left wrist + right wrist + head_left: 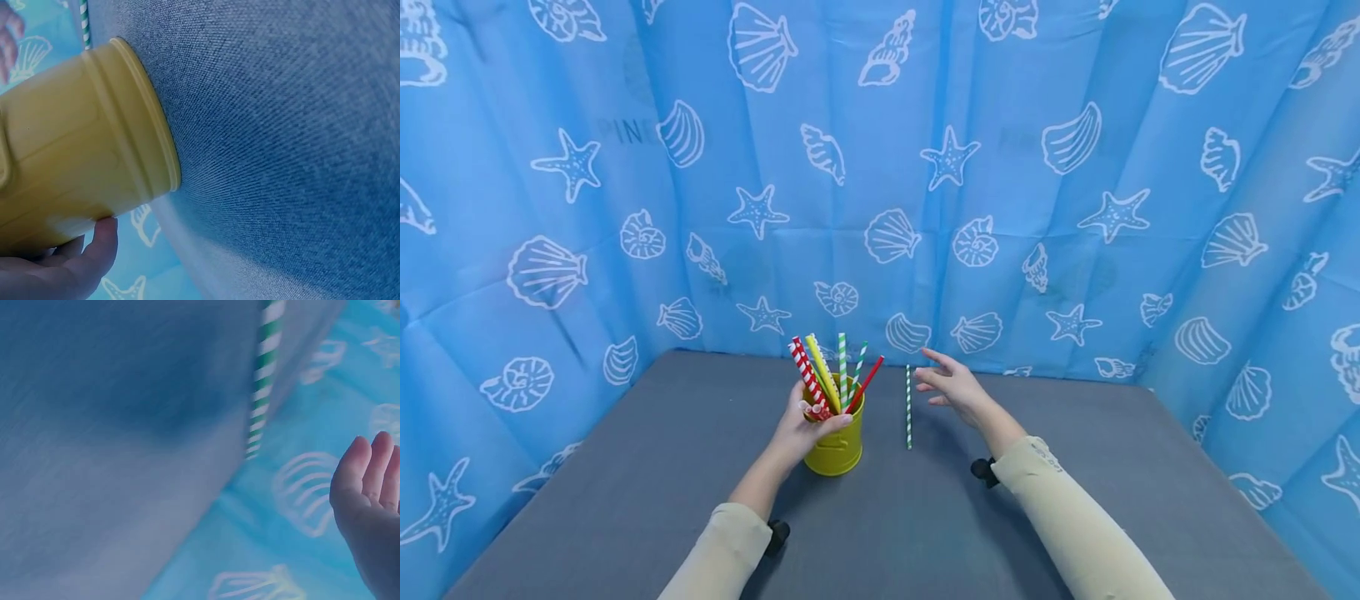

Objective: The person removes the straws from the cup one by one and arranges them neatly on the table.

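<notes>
Left hand (799, 427) wrapped about round, yellow, metal-looking bucket (833, 455) of multicoloured straws (842, 367); right hand (953, 389) loosely spread, gripping nothing. Green-and-white striped straw (908, 408) lies toward back edge of grey cloth-covered table (887, 525). Possible faults: fingertip push slides straw over edge; left-hand tug tips bucket.

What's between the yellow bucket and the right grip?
A green-and-white striped straw lying on the grey tabletop, seen in the head view. There, a red straw also leans out of the bucket toward the right grip.
</notes>
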`<action>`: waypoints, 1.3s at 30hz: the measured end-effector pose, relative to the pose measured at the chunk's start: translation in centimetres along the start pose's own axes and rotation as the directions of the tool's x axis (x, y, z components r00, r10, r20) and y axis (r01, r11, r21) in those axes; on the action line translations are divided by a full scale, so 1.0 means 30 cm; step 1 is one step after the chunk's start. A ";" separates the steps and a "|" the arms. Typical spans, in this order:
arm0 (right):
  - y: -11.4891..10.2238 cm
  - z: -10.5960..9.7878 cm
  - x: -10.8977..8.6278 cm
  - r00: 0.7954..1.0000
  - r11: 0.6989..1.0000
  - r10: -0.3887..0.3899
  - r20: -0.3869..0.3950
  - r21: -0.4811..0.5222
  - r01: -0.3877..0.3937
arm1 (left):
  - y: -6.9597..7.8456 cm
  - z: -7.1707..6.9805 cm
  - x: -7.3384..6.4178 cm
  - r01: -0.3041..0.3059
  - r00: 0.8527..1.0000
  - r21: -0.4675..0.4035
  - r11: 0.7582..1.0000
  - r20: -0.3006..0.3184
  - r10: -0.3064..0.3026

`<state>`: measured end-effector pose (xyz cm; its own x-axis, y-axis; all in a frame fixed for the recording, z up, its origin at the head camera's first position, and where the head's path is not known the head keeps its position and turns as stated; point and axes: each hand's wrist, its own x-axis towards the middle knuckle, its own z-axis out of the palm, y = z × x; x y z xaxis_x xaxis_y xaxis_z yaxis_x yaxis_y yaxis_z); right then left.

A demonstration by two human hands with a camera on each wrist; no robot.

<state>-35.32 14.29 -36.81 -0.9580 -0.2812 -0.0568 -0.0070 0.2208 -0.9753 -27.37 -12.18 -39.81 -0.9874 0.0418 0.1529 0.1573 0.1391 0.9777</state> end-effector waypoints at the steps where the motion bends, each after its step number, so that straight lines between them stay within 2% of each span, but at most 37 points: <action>1: -0.012 0.011 -0.008 1.000 1.000 -0.009 -0.004 0.025 0.009 | 0.000 0.001 0.000 0.001 1.000 -0.002 1.000 0.001 -0.001; 7: -0.056 0.071 -0.036 0.999 0.992 -0.037 -0.027 0.122 0.040 | 0.002 0.003 -0.002 0.010 1.000 -0.015 1.000 0.000 -0.010; 11: -0.070 0.116 -0.042 0.999 0.990 -0.038 -0.015 0.138 0.039 | 0.008 0.001 -0.003 0.025 1.000 0.005 1.000 -0.009 -0.025; 25: -0.089 0.269 -0.036 0.997 0.997 -0.037 -0.074 0.062 0.041 | 0.010 0.005 0.002 0.035 0.999 -0.018 0.999 -0.002 -0.035; 33: -0.082 0.302 -0.025 0.990 0.999 -0.017 -0.142 0.048 0.024 | 0.010 0.008 0.004 0.038 0.999 -0.015 0.999 -0.001 -0.038; 39: -0.074 0.299 -0.030 0.986 0.997 -0.053 -0.161 0.044 0.061 | 0.002 0.001 0.012 0.055 0.998 -0.017 0.998 0.002 -0.055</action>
<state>-31.87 5.67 -36.51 -0.9899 -0.1386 0.0300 -0.0526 0.1622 -0.9854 -27.72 -12.13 -39.70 -0.9945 0.0356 0.0985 0.1022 0.1244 0.9869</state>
